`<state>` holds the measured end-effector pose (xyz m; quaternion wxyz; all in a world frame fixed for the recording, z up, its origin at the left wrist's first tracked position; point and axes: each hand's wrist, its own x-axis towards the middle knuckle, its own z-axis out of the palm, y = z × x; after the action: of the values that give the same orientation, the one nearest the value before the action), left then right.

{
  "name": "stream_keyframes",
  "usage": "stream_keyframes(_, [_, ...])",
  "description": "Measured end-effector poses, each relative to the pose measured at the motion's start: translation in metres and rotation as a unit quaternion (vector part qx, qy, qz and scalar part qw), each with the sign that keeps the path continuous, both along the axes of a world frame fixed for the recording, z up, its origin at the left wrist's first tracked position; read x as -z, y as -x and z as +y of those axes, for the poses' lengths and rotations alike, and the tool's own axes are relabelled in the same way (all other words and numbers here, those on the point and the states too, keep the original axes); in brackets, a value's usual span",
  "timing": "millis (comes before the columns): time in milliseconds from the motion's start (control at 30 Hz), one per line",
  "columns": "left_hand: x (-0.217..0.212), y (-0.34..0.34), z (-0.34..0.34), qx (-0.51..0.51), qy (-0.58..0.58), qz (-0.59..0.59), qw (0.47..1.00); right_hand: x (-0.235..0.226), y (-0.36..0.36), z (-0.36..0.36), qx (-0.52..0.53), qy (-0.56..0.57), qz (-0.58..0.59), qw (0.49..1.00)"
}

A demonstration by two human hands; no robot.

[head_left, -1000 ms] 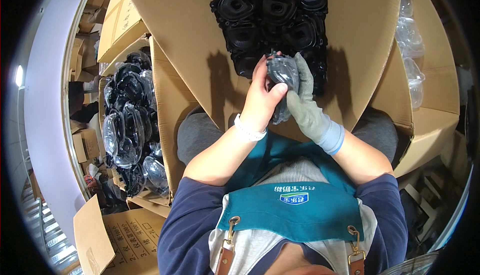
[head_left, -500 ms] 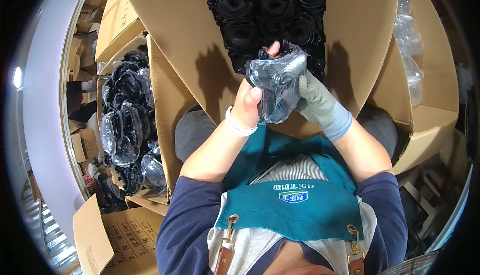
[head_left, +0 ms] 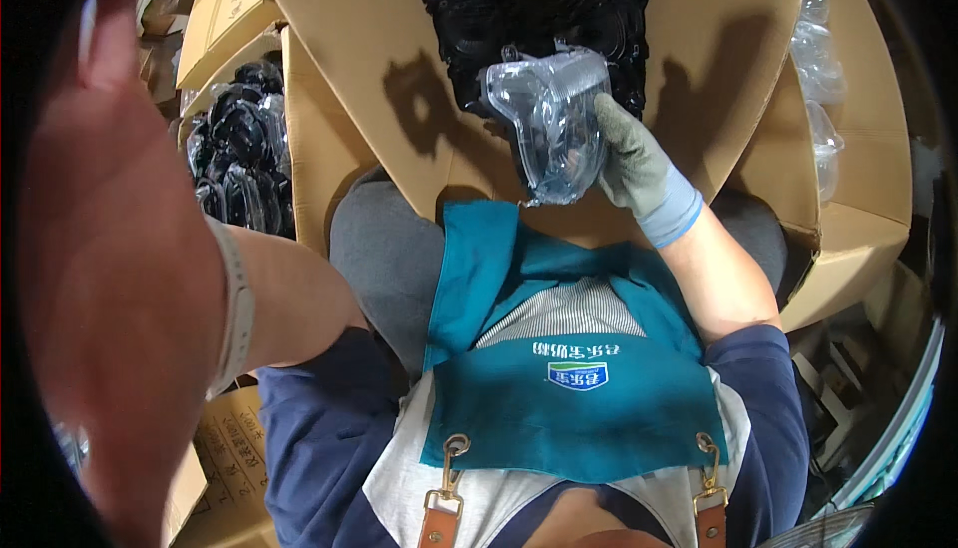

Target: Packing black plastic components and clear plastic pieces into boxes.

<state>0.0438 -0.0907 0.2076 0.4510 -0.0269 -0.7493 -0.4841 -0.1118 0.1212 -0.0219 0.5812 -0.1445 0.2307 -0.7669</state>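
My gloved right hand (head_left: 639, 169) grips the right edge of a clear plastic lamp-like cover (head_left: 557, 129), with the thumb on its front face. The cover has a ribbed upper right part and tapers toward the bottom; dark pieces show behind it. It is held up over my lap, before an open box of black moulded parts (head_left: 534, 9). My bare left hand (head_left: 115, 229), with a white band at the wrist, is raised at the far left, close to the camera. It is large and blurred, apart from the cover, and its fingers are mostly cut off or smeared.
The large cardboard box (head_left: 344, 49) opens toward me. Another carton at the left holds black and clear parts (head_left: 244, 149). At the right, a carton (head_left: 863, 149) contains clear plastic covers (head_left: 816, 59). A marked cardboard flap (head_left: 235, 463) lies at the lower left.
My left hand has let go of the cover and swung left and up close to the camera. My right hand still holds the cover, now slightly higher in view.
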Motion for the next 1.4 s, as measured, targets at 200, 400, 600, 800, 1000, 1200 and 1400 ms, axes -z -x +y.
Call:
stream_keyframes(200, [0.008,-0.017,-0.008,-0.015,-0.012,-0.027,0.999,-0.001,-0.003,0.0,0.014,-0.005,0.021,1.0])
stream_keyframes(400, [0.006,-0.024,-0.012,-0.022,-0.014,-0.04,0.999,-0.003,-0.003,0.002,0.026,-0.049,0.026,0.998])
stream_keyframes(600, [0.004,-0.027,-0.016,-0.028,-0.009,-0.054,0.998,-0.004,-0.003,0.0,0.028,-0.057,0.027,0.998])
stream_keyframes(800, [0.005,-0.024,-0.011,-0.035,-0.009,-0.066,0.997,0.0,-0.005,0.0,0.036,-0.047,0.027,0.998])
stream_keyframes(1000, [0.007,-0.017,-0.005,-0.041,-0.003,-0.074,0.996,0.0,-0.004,0.0,0.015,-0.037,0.011,0.999])
stream_keyframes(1200, [0.003,-0.013,-0.003,-0.049,0.014,-0.07,0.996,-0.002,-0.007,-0.003,0.039,-0.055,0.028,0.997])
stream_keyframes(1400, [0.003,-0.004,0.013,-0.057,0.046,-0.041,0.996,-0.009,-0.005,-0.004,0.041,-0.055,0.022,0.997])
